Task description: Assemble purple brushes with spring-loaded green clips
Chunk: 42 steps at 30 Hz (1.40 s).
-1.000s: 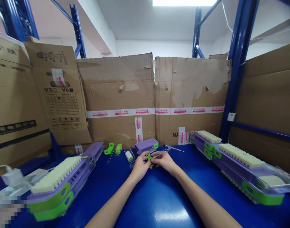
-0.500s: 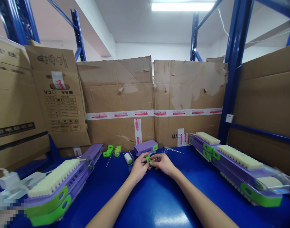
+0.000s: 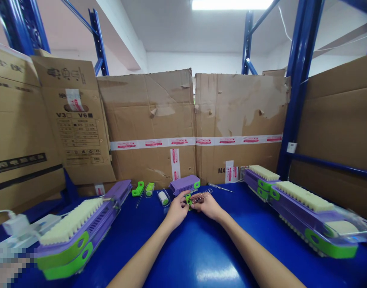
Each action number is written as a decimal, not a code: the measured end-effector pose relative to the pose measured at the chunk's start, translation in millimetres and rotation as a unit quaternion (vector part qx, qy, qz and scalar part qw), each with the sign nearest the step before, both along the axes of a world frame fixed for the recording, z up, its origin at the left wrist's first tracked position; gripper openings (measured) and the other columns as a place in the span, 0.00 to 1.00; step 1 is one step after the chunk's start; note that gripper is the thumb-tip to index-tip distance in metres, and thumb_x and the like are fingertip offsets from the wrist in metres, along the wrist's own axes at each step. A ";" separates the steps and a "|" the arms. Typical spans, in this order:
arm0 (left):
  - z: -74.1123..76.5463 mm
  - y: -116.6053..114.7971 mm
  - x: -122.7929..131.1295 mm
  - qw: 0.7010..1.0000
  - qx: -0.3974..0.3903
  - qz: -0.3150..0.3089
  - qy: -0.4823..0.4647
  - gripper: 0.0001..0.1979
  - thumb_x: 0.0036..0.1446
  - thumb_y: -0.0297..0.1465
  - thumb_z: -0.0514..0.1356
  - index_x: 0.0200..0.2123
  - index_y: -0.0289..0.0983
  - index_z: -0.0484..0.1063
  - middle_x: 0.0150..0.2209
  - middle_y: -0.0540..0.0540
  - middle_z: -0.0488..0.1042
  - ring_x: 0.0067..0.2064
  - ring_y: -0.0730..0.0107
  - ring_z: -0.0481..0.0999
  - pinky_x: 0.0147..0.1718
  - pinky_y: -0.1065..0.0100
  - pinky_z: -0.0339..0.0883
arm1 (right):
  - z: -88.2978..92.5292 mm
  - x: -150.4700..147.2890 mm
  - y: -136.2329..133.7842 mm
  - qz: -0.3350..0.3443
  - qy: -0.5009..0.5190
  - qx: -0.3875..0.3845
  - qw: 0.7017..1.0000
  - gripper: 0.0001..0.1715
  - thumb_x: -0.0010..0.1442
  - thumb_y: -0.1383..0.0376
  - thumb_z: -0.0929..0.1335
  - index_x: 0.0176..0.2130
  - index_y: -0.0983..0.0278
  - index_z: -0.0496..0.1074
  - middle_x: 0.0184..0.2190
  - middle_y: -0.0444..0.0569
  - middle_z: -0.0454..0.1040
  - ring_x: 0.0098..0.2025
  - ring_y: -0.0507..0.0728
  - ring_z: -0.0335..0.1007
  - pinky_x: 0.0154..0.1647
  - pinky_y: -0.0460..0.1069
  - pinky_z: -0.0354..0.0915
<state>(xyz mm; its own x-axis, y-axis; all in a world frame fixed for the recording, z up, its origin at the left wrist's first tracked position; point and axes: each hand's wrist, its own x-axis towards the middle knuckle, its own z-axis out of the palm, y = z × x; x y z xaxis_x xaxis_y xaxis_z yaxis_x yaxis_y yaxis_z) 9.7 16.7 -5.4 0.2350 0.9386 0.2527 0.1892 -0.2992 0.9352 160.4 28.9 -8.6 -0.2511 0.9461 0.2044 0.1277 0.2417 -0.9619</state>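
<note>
A small bright green plastic piece with a hole [image 3: 188, 201] is pinched by my left hand [image 3: 177, 209], over the middle of the blue tabletop. My right hand [image 3: 207, 206] meets it from the other side, fingers closed, the tips at the green piece. A thin metal coil spring [image 3: 205, 196] lies along the top of the right fingers, its near end hidden among them. Right behind both hands stands a purple block with a green end [image 3: 184, 184].
Left of my hands lie a green bracket [image 3: 138, 189], another coil spring [image 3: 140, 197] and two clear-cased green-and-white parts [image 3: 163, 197]. Tweezers [image 3: 221, 187] rest behind on the right. Purple units with bristled cream pads flank both sides [image 3: 305, 196]. Cardboard [image 3: 150, 108] walls the back.
The view has shifted slightly. The spring at my right hand sits a little lower, closer along the fingers. Both hands stay at the green piece.
</note>
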 end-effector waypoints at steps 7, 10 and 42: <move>0.7 2.3 -1.0 1.000 -0.023 -0.005 0.009 0.28 0.46 0.18 0.52 0.54 0.32 0.63 0.45 0.38 0.74 0.29 0.75 0.72 0.16 0.80 0.59 | -4.1 -1.2 2.0 -0.010 -0.042 0.068 0.997 0.13 0.42 0.69 0.70 0.33 0.67 0.75 0.25 0.45 0.75 0.24 0.50 0.66 0.26 0.46 0.63; 1.0 3.6 -1.8 0.999 -0.031 -0.011 0.009 0.28 0.47 0.18 0.52 0.54 0.33 0.64 0.44 0.39 0.74 0.27 0.76 0.72 0.15 0.80 0.59 | -3.3 -1.9 0.0 -0.021 -0.047 0.096 0.994 0.17 0.42 0.71 0.69 0.36 0.68 0.76 0.25 0.46 0.76 0.26 0.52 0.69 0.28 0.46 0.65; 1.6 12.3 -6.2 0.996 -0.052 -0.053 0.045 0.28 0.51 0.19 0.54 0.57 0.31 0.63 0.36 0.43 0.77 0.24 0.78 0.69 0.20 0.78 0.63 | 0.0 1.5 0.8 -0.002 -0.145 0.145 0.979 0.05 0.49 0.69 0.69 0.30 0.68 0.77 0.24 0.46 0.75 0.25 0.50 0.66 0.29 0.44 0.62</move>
<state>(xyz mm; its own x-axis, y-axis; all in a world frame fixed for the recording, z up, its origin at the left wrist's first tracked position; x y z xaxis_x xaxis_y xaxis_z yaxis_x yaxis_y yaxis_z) 3.5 29.0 -3.8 0.3520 0.9272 0.1284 0.2452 -0.2237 0.9433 161.9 29.7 -8.7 -0.3349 0.8603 0.3844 0.3874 0.4976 -0.7761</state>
